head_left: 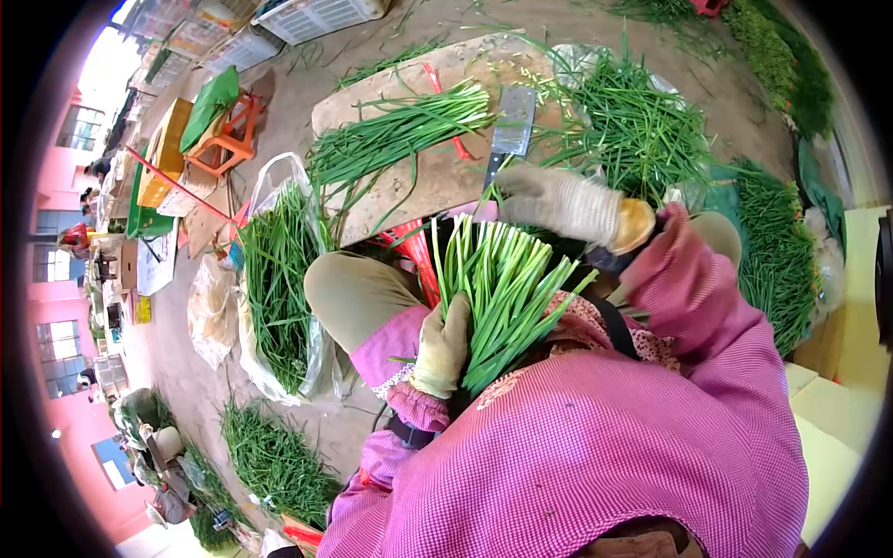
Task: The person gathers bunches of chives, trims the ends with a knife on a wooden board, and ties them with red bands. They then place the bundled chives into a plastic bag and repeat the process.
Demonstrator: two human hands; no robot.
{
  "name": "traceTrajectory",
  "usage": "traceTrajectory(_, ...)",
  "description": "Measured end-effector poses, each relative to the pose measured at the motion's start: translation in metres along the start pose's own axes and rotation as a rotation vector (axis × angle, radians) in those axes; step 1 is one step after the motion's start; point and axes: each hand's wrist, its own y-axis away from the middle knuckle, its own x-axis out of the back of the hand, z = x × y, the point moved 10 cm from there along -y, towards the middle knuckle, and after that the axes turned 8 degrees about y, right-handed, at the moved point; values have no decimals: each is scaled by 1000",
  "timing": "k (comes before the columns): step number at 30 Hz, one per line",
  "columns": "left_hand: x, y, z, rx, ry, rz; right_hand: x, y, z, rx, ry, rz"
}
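Observation:
In my gloved left hand point(442, 346) is a thick bunch of garlic chives point(502, 288), held upright against my lap with the pale cut ends facing the board. My gloved right hand point(558, 200) is just beyond those ends, at the near edge of the wooden board point(372, 209); its fingers are smeared by motion, and a thin green stalk shows by the fingertips. A cleaver point(513, 121) lies on the board, its dark handle toward my right hand. Beside it rests another chive bunch point(400, 130) across a red strip point(459, 147).
Loose chives point(642, 116) are heaped on plastic right of the board. A clear bag of chives point(279, 288) stands at my left, near a crumpled bag point(212, 312). More chives point(279, 456) lie behind it. An orange stool point(228, 135) and white crates point(321, 17) stand further off.

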Motion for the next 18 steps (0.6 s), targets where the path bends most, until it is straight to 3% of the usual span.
traceTrajectory(1, 1, 1, -1, 1, -5, 3, -17, -7, -2, -17, -54, -7)
traceTrajectory(3, -1, 0, -9, 51, 77, -16, -45, -19, -21, 191, -172, -143)
traceTrajectory(5, 2, -2, -14, 48, 65, -20, -62, -29, -14, 231, 81, -128)
traceTrajectory(8, 0, 1, -3, 29, 38, -16, -57, -34, 4, 152, 6, -123)
traceTrajectory(10, 1, 2, -3, 8, 32, -1, -17, -14, -40, 530, 582, 265)
traceTrajectory(11, 5, 0, -6, -4, 39, 10, 17, -17, 22, -186, 50, 261)
traceTrajectory(12, 6, -1, -6, -14, 48, 16, 41, -18, 33, -2, 440, 438)
traceTrajectory(14, 6, -2, -5, 9, 86, 3, 66, 5, 61, -38, -19, 440)
traceTrajectory(15, 6, -2, -3, 7, 72, -10, 66, 15, 69, -162, -168, 319)
traceTrajectory(16, 6, -2, -1, 8, 73, -13, 61, 19, 71, -164, -166, 320)
traceTrajectory(18, -12, 0, 6, 41, 150, -145, 11, 32, 78, -231, -312, 37)
